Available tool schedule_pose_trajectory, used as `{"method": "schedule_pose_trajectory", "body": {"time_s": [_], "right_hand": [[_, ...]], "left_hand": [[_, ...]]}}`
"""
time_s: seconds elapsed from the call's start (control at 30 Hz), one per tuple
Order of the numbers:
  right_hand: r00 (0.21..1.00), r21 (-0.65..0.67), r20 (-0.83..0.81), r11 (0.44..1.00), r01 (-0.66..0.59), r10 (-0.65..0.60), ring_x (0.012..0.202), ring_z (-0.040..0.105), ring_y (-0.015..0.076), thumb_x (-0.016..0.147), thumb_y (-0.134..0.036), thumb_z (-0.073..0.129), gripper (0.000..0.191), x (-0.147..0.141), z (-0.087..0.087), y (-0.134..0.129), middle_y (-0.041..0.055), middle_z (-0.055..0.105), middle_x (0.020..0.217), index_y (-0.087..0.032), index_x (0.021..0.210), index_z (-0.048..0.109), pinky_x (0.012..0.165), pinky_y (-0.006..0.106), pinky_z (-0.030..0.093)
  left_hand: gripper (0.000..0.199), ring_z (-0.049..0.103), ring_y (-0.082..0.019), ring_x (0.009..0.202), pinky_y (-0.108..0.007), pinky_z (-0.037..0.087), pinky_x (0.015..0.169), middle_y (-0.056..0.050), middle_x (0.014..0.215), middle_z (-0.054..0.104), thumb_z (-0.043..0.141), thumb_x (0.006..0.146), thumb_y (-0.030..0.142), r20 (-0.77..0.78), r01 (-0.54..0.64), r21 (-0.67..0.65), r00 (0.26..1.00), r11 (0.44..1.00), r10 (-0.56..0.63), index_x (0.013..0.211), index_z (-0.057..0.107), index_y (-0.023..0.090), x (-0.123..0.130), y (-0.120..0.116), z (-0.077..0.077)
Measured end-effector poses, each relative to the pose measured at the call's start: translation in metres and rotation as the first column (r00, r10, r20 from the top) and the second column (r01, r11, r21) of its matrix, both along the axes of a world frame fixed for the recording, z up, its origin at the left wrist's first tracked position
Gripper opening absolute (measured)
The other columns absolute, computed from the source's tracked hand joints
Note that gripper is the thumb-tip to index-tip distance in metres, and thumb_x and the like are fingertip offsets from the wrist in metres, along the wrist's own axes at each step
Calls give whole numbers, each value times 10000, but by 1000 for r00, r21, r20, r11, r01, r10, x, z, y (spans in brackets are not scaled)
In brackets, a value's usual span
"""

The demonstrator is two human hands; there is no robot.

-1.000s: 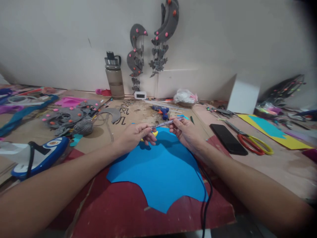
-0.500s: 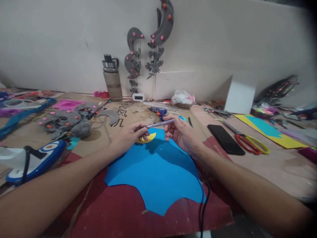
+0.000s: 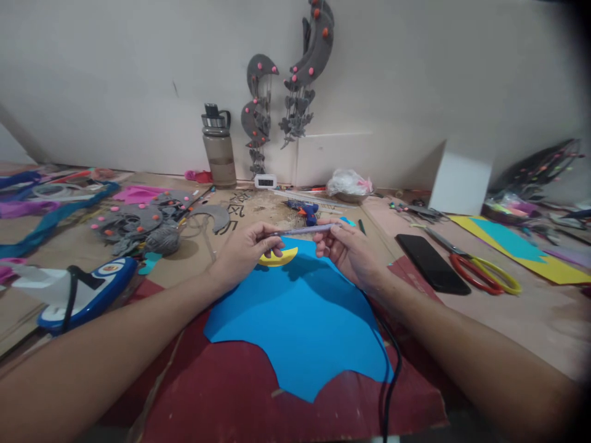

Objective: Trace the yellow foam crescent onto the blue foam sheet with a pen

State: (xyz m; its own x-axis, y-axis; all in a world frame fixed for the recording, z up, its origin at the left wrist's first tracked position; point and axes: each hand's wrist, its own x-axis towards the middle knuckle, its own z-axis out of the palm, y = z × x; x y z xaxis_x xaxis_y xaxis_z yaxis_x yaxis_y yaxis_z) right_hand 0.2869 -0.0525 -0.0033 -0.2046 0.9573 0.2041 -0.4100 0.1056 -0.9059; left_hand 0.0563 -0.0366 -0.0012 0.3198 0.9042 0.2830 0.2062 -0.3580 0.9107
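Note:
A slim greyish-purple pen (image 3: 305,230) is held nearly level above the blue paper, spanning my two hands. My left hand (image 3: 244,253) pinches its left end with thumb and fingers. At the other end, my right hand (image 3: 348,251) grips it between thumb and forefinger, the other fingers curled. Beneath lies a blue paper sheet (image 3: 295,320) with scalloped cut edges. On its upper part, just under my left fingers, rests a yellow paper crescent (image 3: 282,257), partly hidden by them.
Right of my hands lie a black phone (image 3: 431,263) and scissors (image 3: 480,267). A blue glue gun (image 3: 307,210) sits behind the pen. At left are grey felt pieces (image 3: 132,218) and a blue-and-white device (image 3: 92,292). A bottle (image 3: 219,151) stands by the wall. A black cable (image 3: 394,369) crosses the front.
The pen has tilted from slanting up at the right to nearly level, with both hands still on it. The whole view has shifted slightly, moving the scene rightward.

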Motion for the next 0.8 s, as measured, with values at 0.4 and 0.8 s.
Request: {"method": "schedule_pose_trajectory", "body": {"time_s": [0.4,0.8], "right_hand": [[998,-52,-55,998,27,-29,629,622,97,774,-273,782,267,3,-8,5,-1,707,757,-199,986,638,612,219,542],[995,-84,-84,994,-63,56,636,617,121,911,-647,529,477,-5,6,-2,18,693,773,-217,1049,681,619,255,559]], "left_hand": [[432,747,-207,846,-349,602,810,-91,927,779,784,767,423,235,91,-109,970,990,-63,1064,665,133,4,2,-4],[215,708,-186,741,-301,577,691,-50,824,768,703,822,377,-38,-42,-47,998,998,40,890,684,174,3,-1,1]]}}
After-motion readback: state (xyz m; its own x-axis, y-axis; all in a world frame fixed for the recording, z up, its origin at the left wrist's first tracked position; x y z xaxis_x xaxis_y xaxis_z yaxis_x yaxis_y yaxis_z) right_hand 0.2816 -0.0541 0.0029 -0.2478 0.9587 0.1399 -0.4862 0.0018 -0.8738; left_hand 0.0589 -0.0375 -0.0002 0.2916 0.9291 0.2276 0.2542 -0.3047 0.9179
